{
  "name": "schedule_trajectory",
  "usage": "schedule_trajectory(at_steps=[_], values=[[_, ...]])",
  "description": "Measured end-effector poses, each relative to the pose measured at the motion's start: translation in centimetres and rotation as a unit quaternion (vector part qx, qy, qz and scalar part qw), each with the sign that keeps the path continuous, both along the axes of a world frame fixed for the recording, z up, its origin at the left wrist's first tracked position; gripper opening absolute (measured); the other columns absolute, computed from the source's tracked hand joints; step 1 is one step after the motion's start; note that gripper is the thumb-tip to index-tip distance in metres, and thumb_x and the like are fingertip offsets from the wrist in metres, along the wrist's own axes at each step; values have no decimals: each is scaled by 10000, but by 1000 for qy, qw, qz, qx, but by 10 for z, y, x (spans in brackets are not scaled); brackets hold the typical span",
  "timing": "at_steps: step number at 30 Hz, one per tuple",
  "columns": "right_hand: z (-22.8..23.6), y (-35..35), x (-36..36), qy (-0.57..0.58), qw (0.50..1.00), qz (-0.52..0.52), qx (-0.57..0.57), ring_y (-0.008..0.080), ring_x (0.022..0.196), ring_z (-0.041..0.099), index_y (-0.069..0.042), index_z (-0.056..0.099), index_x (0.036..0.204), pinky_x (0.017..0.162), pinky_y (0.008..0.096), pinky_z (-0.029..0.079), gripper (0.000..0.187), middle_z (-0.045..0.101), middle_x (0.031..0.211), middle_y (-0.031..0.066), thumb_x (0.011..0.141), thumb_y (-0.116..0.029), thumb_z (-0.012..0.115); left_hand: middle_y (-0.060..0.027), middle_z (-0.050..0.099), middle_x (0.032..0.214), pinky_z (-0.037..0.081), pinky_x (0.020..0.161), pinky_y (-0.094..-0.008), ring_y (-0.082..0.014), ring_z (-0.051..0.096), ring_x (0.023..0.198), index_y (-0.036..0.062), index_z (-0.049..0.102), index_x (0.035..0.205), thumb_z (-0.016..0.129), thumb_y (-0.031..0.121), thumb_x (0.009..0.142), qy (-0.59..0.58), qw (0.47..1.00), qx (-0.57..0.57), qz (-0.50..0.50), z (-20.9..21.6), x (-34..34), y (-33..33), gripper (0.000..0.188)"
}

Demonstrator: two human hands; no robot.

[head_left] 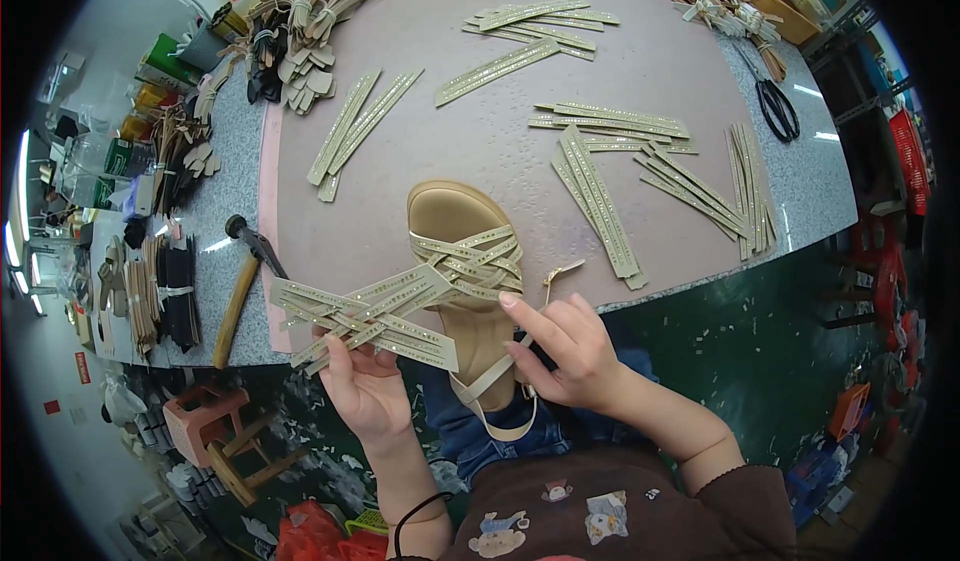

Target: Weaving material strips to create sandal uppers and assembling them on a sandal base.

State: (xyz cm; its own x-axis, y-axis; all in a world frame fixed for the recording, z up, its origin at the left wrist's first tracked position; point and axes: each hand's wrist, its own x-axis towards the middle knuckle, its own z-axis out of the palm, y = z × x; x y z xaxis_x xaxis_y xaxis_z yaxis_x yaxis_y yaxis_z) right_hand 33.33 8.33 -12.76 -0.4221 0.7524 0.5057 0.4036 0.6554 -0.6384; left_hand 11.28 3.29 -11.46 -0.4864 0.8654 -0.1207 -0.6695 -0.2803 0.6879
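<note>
My left hand (365, 386) pinches a woven strap piece (365, 316), pale straps with rows of glittering studs crossed over one another. Beside it, a beige sandal (460, 206) lies toe-away at the table's near edge, its heel end over my lap. Similar studded straps (480, 261) cross over its front. My right hand (570, 356) is at the sandal's right side, index finger stretched toward the crossed straps and thumb by the ankle strap (485, 381). Nothing shows gripped between those fingers. The held piece overlaps the sandal's left edge.
Loose bundles of studded straps (600, 201) are spread over the mat (400, 161). A hammer (237, 306) rests at the left table edge, black scissors (776, 106) at the far right. Bundled leather pieces (305, 21) crowd the far left; a pink stool (205, 416) stands below.
</note>
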Motion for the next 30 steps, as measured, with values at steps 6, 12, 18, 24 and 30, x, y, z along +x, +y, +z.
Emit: schedule_trajectory(at_steps=[6,12,18,24,30], values=[[2,-2,-9,-9,1000,7,-7,169,615,430,46,564,1255,619,289,363,518,535,771,37,760,-34,695,-120,636,1213,549,676,-233,-160,662,964,117,455,1368,453,164,1026,5,1000,-12,14,5,-5,-2,345],[4,-6,-13,-12,1000,8,-12,169,618,432,42,565,1256,621,290,362,513,535,776,39,763,-29,689,-126,633,1220,555,679,-236,-171,665,971,116,454,1368,451,166,1026,-3,999,-23,24,8,-4,-2,346],[4,-6,-13,-15,1000,11,-19,170,620,431,36,571,1253,622,292,361,497,533,781,41,770,-20,677,-130,625,1234,568,686,-249,-183,668,975,116,449,1373,450,166,1026,-10,1000,-15,18,9,-4,-3,351],[9,-7,-15,-21,999,15,-22,173,622,428,29,577,1250,614,291,356,486,535,787,44,773,-12,667,-126,623,1240,582,695,-264,-196,669,993,115,443,1380,439,176,1029,-17,1000,-3,9,9,-8,-5,356],[17,-12,-22,-41,999,27,-20,181,619,418,29,576,1253,611,289,357,492,531,783,45,773,-22,674,-137,623,1233,590,697,-279,-214,675,990,118,442,1372,427,190,1032,-52,998,-8,16,16,-16,-11,348]])
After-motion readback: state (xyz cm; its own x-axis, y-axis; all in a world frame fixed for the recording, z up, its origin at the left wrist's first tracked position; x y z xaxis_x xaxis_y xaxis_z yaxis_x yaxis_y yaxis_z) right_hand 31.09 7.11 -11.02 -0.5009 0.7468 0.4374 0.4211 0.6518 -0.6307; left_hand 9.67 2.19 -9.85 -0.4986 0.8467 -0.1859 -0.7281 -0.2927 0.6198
